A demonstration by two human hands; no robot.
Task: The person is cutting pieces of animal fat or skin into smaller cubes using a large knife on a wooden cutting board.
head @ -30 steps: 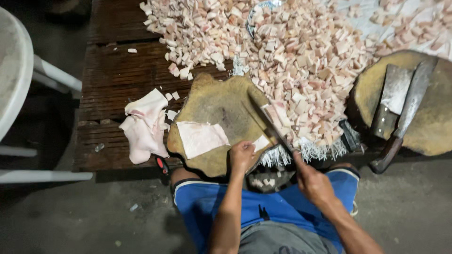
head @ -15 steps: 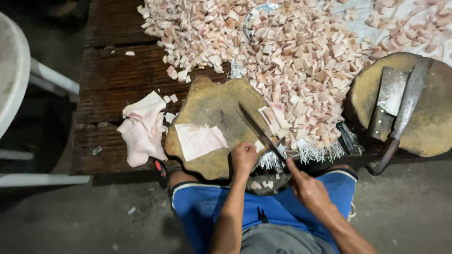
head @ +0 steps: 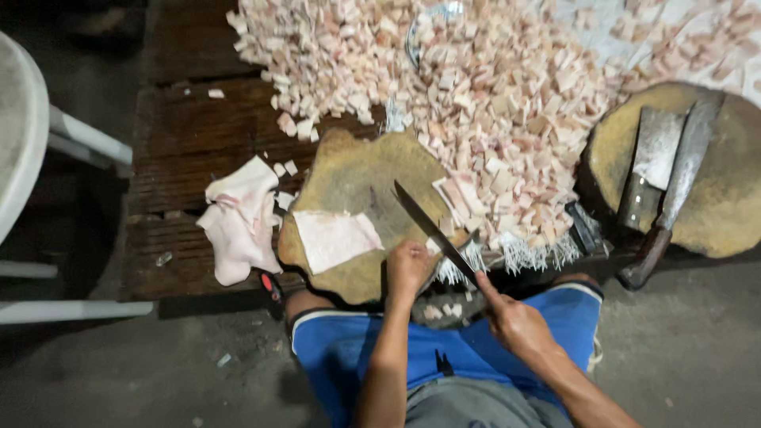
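While the right hand (head: 514, 321) grips a knife (head: 432, 230), the left hand (head: 409, 265) seems closed.

We are seeing dim, warm light falling from above, brightest on the pale cubes (head: 491, 103); the edges are darkening and blurring slightly.

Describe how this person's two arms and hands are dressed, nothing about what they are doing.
Both forearms are bare, with no sleeves in view. The left hand and right hand wear no gloves; no rings, watch or bands show. Blue shorts with white trim sit beneath them.
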